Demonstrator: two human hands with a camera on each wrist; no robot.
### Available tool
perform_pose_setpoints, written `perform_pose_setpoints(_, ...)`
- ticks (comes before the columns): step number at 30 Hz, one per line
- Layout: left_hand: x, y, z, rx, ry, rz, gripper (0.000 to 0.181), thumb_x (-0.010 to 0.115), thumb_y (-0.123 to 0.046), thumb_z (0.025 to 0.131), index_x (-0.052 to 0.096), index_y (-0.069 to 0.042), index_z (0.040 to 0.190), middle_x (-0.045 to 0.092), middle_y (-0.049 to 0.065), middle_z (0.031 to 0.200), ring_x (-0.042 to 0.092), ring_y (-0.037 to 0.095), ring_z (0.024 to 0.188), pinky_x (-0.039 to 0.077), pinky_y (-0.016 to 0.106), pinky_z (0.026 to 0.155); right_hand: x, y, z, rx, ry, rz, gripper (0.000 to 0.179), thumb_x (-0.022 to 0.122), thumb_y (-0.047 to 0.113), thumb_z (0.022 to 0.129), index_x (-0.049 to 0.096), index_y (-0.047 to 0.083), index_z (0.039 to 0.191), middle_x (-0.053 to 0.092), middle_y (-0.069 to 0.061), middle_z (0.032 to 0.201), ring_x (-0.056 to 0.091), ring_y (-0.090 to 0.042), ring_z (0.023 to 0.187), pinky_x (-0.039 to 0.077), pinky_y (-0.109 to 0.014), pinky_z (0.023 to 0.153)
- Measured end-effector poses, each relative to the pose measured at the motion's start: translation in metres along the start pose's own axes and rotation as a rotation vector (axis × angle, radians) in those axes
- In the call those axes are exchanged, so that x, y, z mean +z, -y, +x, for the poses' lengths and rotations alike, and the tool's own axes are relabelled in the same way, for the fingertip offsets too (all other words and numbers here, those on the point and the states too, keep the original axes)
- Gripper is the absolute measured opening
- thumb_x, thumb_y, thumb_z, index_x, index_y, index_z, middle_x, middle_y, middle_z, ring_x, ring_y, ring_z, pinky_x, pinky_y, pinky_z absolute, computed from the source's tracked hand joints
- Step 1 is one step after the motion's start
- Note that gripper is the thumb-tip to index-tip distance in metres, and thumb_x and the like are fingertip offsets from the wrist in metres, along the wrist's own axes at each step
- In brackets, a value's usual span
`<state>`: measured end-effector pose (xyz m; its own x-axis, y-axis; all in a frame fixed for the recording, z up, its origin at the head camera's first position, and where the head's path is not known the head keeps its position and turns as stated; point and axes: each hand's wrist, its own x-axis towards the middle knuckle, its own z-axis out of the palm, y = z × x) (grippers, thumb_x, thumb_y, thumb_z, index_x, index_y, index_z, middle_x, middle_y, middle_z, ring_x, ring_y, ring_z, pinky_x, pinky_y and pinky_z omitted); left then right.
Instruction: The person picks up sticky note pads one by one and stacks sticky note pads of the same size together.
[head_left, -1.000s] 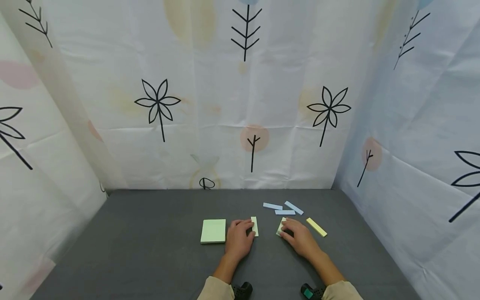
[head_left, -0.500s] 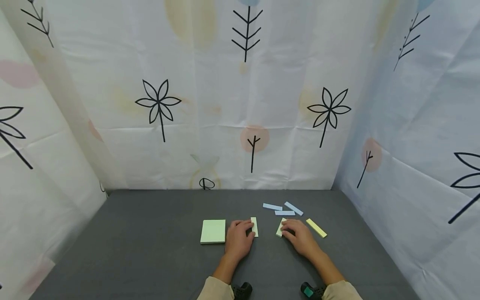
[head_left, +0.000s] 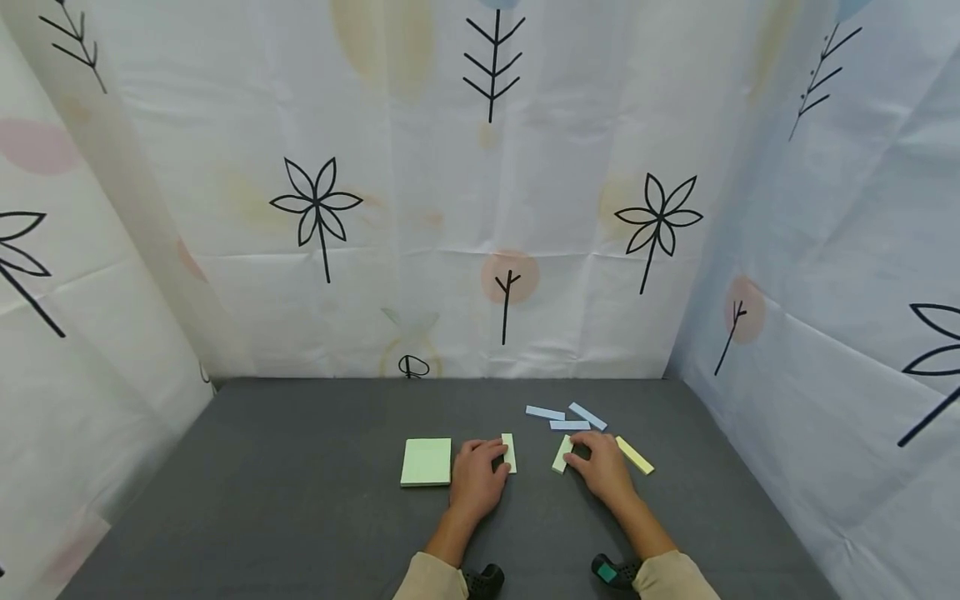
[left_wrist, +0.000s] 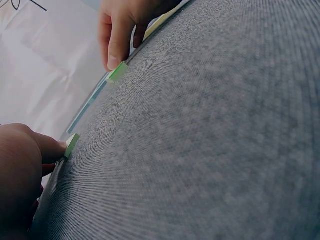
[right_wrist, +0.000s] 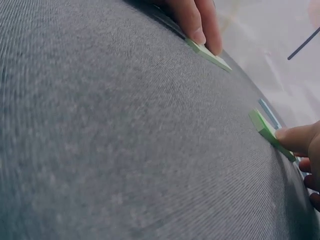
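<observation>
In the head view, my left hand (head_left: pixel 476 483) lies between a square pale green sticky-note pad (head_left: pixel 426 462) and a narrow pale green strip pad (head_left: pixel 510 454). Its thumb and index finger hold that strip along the left edge; the right wrist view shows both fingertips on the strip (right_wrist: pixel 209 55). My right hand (head_left: pixel 603 471) is just right of a second, tilted green strip pad (head_left: pixel 562 455). Its thumb and index fingertips are at the strip's right edge, apart from each other. In the right wrist view the thumb touches this strip (right_wrist: pixel 270 134). Its other fingers are partly hidden.
Several light blue strips (head_left: pixel 570 425) lie loosely together behind the right hand. A yellow strip (head_left: pixel 635 456) slants to the right of that hand, partly behind it. The dark grey tabletop (head_left: pixel 300 500) meets patterned white cloth walls (head_left: pixel 420 292) at the back and sides.
My right hand has shifted slightly right and away, baring more of the second green strip, which stays where it was. My left hand and its strip have not moved.
</observation>
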<state>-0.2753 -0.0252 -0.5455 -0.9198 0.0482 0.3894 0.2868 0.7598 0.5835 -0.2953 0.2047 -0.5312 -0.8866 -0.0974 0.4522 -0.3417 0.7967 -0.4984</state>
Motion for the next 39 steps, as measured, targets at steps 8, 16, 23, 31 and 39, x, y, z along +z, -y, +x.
perform_pose_setpoints(8,0.0,0.001,0.0,-0.001,0.005,0.001,0.03,0.071,-0.019,0.087,0.073,-0.013,0.116,0.065,0.0,0.124,0.052,0.025,0.116,0.042,0.048,0.094,-0.003,0.001,0.006,0.072,0.102,-0.086,0.04,0.079,0.017,0.079,0.069,-0.004,0.111,0.063,-0.024,0.116,0.054,-0.045,0.108,0.041,-0.055,0.091)
perform_pose_setpoints(16,0.002,0.002,-0.001,0.005,0.0,0.003,0.029,0.072,-0.017,0.087,0.073,-0.012,0.115,0.065,0.001,0.123,0.053,0.025,0.115,0.043,0.047,0.094,-0.003,0.004,0.007,0.134,0.113,-0.062,0.041,0.08,0.017,0.078,0.068,-0.004,0.111,0.063,-0.024,0.116,0.052,-0.045,0.111,0.041,-0.056,0.091)
perform_pose_setpoints(23,0.001,0.001,0.0,0.007,-0.001,0.001,0.029,0.071,-0.017,0.087,0.074,-0.012,0.115,0.065,0.0,0.123,0.053,0.025,0.115,0.042,0.047,0.094,0.0,0.007,0.005,0.194,0.025,0.01,0.042,0.084,0.013,0.072,0.065,-0.002,0.107,0.066,-0.018,0.103,0.056,-0.04,0.098,0.043,-0.053,0.084)
perform_pose_setpoints(31,0.0,0.001,0.001,0.015,-0.011,-0.004,0.029,0.071,-0.017,0.087,0.074,-0.012,0.115,0.066,0.001,0.123,0.053,0.026,0.115,0.042,0.047,0.094,0.007,0.011,0.001,0.102,-0.105,0.005,0.033,0.084,0.009,0.069,0.066,-0.003,0.095,0.066,-0.014,0.089,0.058,-0.037,0.088,0.043,-0.051,0.08)
perform_pose_setpoints(39,0.001,0.001,0.0,0.0,-0.001,-0.011,0.029,0.072,-0.016,0.087,0.073,-0.012,0.115,0.065,0.0,0.123,0.052,0.026,0.116,0.043,0.048,0.094,0.008,0.012,-0.001,0.092,-0.068,-0.09,0.035,0.082,0.021,0.073,0.071,-0.004,0.096,0.066,-0.022,0.104,0.056,-0.045,0.102,0.039,-0.059,0.091)
